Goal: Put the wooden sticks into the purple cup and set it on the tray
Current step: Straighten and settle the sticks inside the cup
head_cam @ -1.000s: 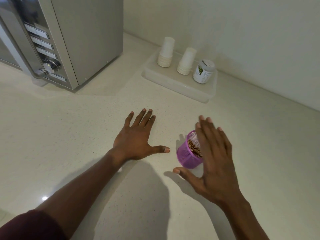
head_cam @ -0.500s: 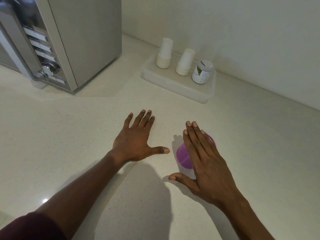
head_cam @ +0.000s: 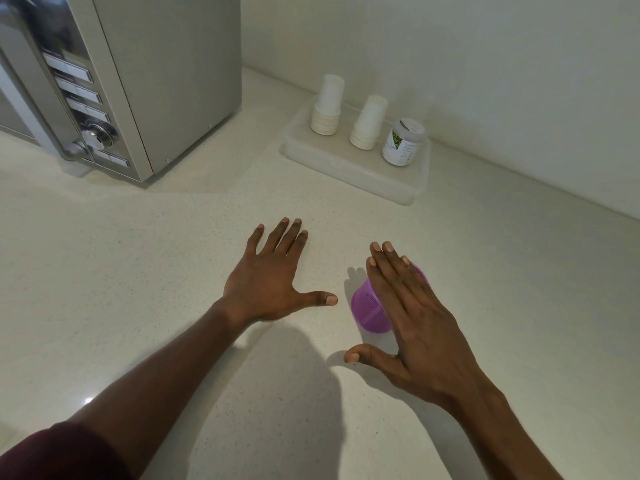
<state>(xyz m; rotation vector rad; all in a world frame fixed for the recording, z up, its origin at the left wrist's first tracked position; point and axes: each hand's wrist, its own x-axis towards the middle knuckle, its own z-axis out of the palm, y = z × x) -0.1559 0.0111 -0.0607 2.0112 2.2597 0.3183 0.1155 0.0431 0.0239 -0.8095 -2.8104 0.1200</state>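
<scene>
The right hand (head_cam: 415, 327) hovers flat and open over the purple cup (head_cam: 369, 308), gripping nothing and hiding its mouth, so the sticks cannot be seen. The left hand (head_cam: 270, 282) lies spread and empty on the table (head_cam: 138, 271). The cup looks light, thin and easily tipped; best gripped around its ribbed wall. The tray (head_cam: 349, 164) sits farther back.

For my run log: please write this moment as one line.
purple cup: on counter, not on tray | right hand: open, flat over cup mouth | left hand: flat on counter | sticks: hidden
</scene>
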